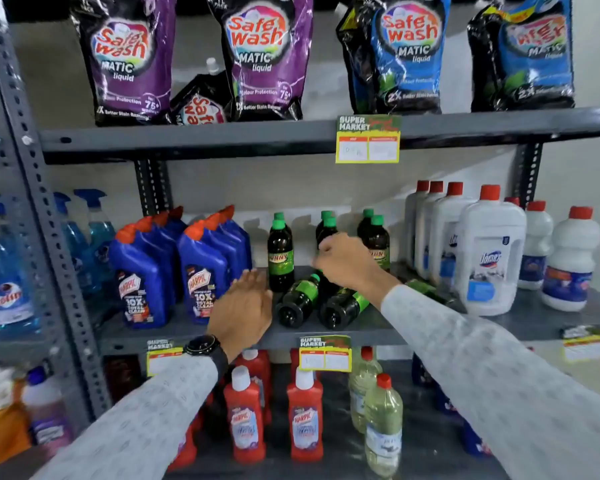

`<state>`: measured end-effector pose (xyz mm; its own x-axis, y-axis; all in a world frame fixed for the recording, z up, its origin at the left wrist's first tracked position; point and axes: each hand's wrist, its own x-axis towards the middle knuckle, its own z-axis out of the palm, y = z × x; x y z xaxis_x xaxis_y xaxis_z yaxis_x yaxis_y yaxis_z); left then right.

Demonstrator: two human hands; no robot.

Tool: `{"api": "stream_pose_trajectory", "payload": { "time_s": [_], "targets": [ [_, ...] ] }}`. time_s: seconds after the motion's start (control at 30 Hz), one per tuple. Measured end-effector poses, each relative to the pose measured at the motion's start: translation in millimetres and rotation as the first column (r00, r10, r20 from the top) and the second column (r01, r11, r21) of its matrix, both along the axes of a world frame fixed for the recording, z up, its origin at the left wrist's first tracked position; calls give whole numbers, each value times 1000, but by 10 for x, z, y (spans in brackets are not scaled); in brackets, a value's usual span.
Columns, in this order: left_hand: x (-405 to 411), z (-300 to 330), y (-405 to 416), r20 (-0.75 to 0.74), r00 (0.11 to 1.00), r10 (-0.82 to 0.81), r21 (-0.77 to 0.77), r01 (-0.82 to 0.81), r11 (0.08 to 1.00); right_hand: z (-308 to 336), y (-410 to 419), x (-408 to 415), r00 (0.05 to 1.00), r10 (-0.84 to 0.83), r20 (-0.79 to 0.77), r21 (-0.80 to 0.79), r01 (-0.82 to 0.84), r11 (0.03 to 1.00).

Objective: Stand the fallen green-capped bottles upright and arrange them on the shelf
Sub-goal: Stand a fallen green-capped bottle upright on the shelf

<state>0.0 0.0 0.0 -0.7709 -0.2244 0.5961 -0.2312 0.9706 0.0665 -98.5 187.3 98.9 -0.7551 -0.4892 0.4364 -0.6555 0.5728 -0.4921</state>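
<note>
Left hand (241, 303) flat and open, fingers together, empty, hovering over the front edge of the middle shelf (430, 329) just left of the fallen bottles. Right hand (343, 259) reaching in further back, fingers curled around the body of an upright green-capped bottle (326, 232) in the middle pair; blurred, so firmness of grip cannot be told.

Far left: blue spray bottles (94, 233) behind the grey upright. Next, two rows of blue Harpic bottles (201, 268) with orange caps. Beside them, one upright green-capped bottle (280, 258) with a yellow-green label, another right behind it. Below the right hand, two dark bottles lying on their sides, bases toward the camera, caps pointing back: left fallen bottle (297, 299) and right fallen bottle (343, 306), just beside each other. A third fallen one (426, 289) partly hidden behind the right sleeve. Further right, another upright pair (378, 242). Then white Domex bottles (489, 251) with red caps, filling the shelf's right end.
</note>
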Motion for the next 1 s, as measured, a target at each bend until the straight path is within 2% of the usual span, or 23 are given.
{"api": "stream_pose_trajectory", "payload": {
  "time_s": [0.07, 0.13, 0.27, 0.33, 0.5, 0.6, 0.77, 0.93, 1.0],
  "targets": [
    [23, -183, 10, 71, 997, 20, 51, -24, 998, -83, -164, -11, 978, 0, 209, 54, -12, 998],
    [51, -395, -10, 155, 988, 24, 54, -33, 998, -129, -316, -29, 956, 0, 295, 92, -29, 995],
    [167, -636, -126, 123, 992, 4, 72, -13, 997, -194, -590, -16, 947, -18, 319, 148, -31, 988],
    [205, -758, -176, 114, 993, -3, 41, -2, 999, -217, -688, -2, 944, -36, 329, 225, -41, 974],
    [174, -795, -224, 136, 991, -17, -23, 20, 1000, -226, -784, -130, 918, -103, 384, 287, -13, 958],
    [155, -844, -236, 107, 994, -26, -5, 27, 1000, -302, -834, -248, 875, -67, 479, 279, -79, 957],
    [138, -887, -314, 63, 998, -25, 35, 22, 999, -346, -1011, -274, 770, -142, 622, 239, -15, 971],
    [182, -935, -377, 71, 997, 1, 21, -2, 1000, -448, -1035, -293, 717, -111, 688, 163, -4, 987],
    [180, -963, -356, 78, 997, -3, 21, 1, 1000, -409, -955, -284, 723, -83, 686, 115, 4, 993]
  ]
}}
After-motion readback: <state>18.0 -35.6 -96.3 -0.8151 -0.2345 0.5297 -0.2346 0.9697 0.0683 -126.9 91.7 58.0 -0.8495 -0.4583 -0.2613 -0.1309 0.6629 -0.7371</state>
